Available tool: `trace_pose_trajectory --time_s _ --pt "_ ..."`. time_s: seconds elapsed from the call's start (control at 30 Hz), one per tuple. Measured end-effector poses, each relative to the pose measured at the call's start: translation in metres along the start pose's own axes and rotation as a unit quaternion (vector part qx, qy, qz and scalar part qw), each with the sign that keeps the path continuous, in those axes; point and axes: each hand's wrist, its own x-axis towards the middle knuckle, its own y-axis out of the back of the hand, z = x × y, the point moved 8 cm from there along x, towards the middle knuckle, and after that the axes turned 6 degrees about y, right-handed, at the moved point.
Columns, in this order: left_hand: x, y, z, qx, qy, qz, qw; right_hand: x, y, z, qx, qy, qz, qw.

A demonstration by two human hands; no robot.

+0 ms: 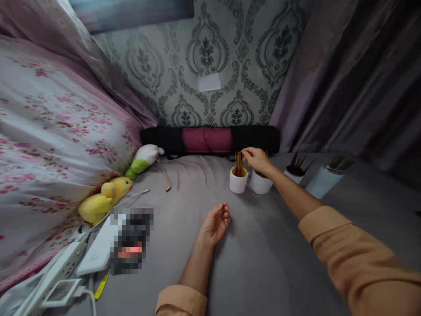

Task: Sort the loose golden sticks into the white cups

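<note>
My right hand (258, 160) reaches over the white cups, its thumb and fingertips pinched at the top of a thin brown stick. That stick is among several upright thin sticks (238, 163) in the leftmost white cup (238, 184), which has a yellow inside. A second white cup (261, 185) stands beside it, partly hidden under my right hand and wrist. Nearer to me, my left hand (215, 224) rests on the grey sheet (256, 263), palm partly turned up. Its fingers are loosely curled with nothing in them.
Two more white containers of sticks (295, 174) (324, 182) stand to the right, one tilted in view. A bent brass-coloured stick (167, 182) lies left. Plush toys (105, 199), a white power bank (100, 250) and a power strip (66, 263) line the left side. A black-and-maroon roll (207, 140) lies along the wall.
</note>
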Motion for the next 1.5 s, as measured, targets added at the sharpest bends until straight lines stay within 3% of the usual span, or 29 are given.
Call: trace_pose_trajectory --time_s 0.77,1.1,1.5 --pt "-0.001 0.000 0.000 0.007 -0.002 0.009 1.000 -0.005 0.018 -0.006 -0.078 -0.014 0.061 0.995" --pt "0.000 -0.001 0.001 0.009 -0.003 0.002 1.000 0.000 0.005 0.004 -0.077 -0.006 0.055 0.996" --pt "0.000 -0.001 0.000 0.008 -0.004 -0.004 1.000 -0.002 0.007 0.003 -0.089 -0.018 0.036 0.995"
